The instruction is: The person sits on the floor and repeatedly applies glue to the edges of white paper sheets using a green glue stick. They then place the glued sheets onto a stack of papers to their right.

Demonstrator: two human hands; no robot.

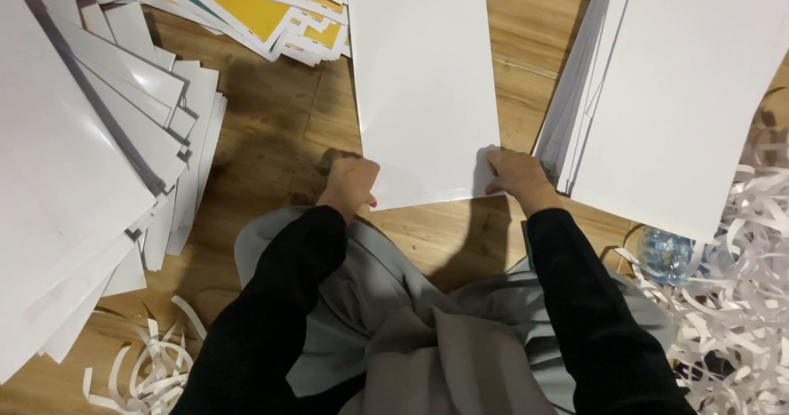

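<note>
Head view, looking straight down: a white sheet of glossy card is held at its near edge by both hands on a wooden floor. The left hand is curled into a loose fist at the sheet's near left corner, fingers folded under so that the exact grip is hidden; the corner seems to be pinched between thumb and fingers. The right hand is laid on the near right corner with the fingers bent over the edge, pressing or pinching it; which of the two cannot be told. The sheet is stretched away from the hands, lying flat and squarely between them. Black sleeves are seen running back from both wrists, with grey cloth bunched between the forearms. Just beyond the right hand, a stack of white sheets is fanned out, its near left corner almost touching that hand. Well out past the left hand, a larger sliding pile of white sheets is spread. Beyond the left hand, at the far edge, yellow-printed sheets are fanned. White paper trimmings are heaped beside the right forearm, and a few more strips are curled by the left forearm.
</note>
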